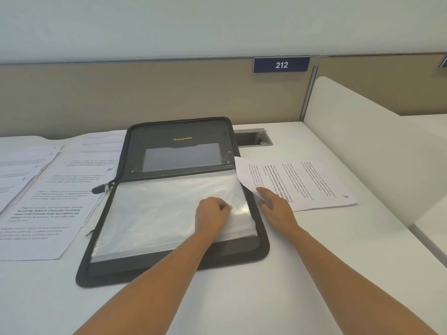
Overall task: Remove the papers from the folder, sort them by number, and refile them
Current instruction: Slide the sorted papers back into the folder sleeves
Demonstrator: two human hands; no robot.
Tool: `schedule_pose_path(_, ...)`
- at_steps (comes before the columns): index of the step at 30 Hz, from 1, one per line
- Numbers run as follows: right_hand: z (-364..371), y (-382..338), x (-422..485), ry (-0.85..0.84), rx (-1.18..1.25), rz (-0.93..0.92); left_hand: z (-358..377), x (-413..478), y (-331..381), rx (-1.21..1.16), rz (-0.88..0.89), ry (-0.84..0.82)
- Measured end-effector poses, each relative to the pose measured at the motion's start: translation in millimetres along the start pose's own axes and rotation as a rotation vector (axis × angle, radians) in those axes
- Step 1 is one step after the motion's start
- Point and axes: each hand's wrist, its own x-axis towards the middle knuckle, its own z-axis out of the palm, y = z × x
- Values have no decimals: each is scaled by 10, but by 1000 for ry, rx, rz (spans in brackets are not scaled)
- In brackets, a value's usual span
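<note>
A black zip folder (pixel 154 269) lies open on the white desk, its clear plastic sleeves (pixel 157 209) facing up. My left hand (pixel 211 215) rests on the sleeves near their right edge, fingers curled and pinching the top sleeve. My right hand (pixel 275 204) holds the near left edge of a printed sheet (pixel 304 182), marked with a handwritten 2, that lies right of the folder; its left corner curls up over the folder's edge. Several numbered printed papers (pixel 48 201) are spread left of the folder.
A beige partition with a blue "212" sign (pixel 281 65) runs along the back. A white side divider (pixel 362 146) stands at the right. A cable slot (pixel 252 137) is set in the desk behind the folder.
</note>
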Motion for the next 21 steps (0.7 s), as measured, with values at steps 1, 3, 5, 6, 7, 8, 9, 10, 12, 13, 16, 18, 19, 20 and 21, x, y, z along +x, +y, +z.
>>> schedule_pose_path(1,-3,-1,-4,10,29,-4,-1,-3,-5,-9,0,6)
schedule_pose_path(3,-7,-6,-4,42,75,-17,-6,-8,-24,-22,3,19)
schedule_pose_path(5,-8,-11,0,80,77,-37,-21,-7,-39,-52,8,37)
schedule_pose_path(6,-14,-15,-3,94,72,-42,-35,-10,-34,-69,12,36)
schedule_pose_path(7,-20,-17,-6,100,68,-47,-47,-13,-21,-81,23,19)
schedule_pose_path(8,-26,-13,-8,95,63,-55,-59,-16,-5,-85,41,-13)
schedule_pose_path(9,-33,-3,-10,83,52,-66,-71,-19,11,-74,67,-52)
schedule_pose_path(10,-37,6,-12,68,37,-80,-85,-16,28,-43,94,-94)
schedule_pose_path(12,-45,19,-7,48,10,-105,-112,12,45,38,147,-154)
schedule_pose_path(13,-51,19,1,48,1,-109,-123,36,43,67,166,-166)
schedule_pose_path(16,-77,-25,17,61,-7,-102,-154,63,37,48,148,-129)
schedule_pose_path(18,-84,-50,20,70,-4,-102,-161,65,32,16,133,-87)
schedule_pose_path(19,-84,-55,22,70,-4,-103,-162,62,28,9,140,-72)
schedule_pose_path(20,-82,-57,22,67,-8,-104,-165,59,30,10,154,-62)
schedule_pose_path(21,-77,-56,23,65,-14,-103,-168,55,34,14,178,-53)
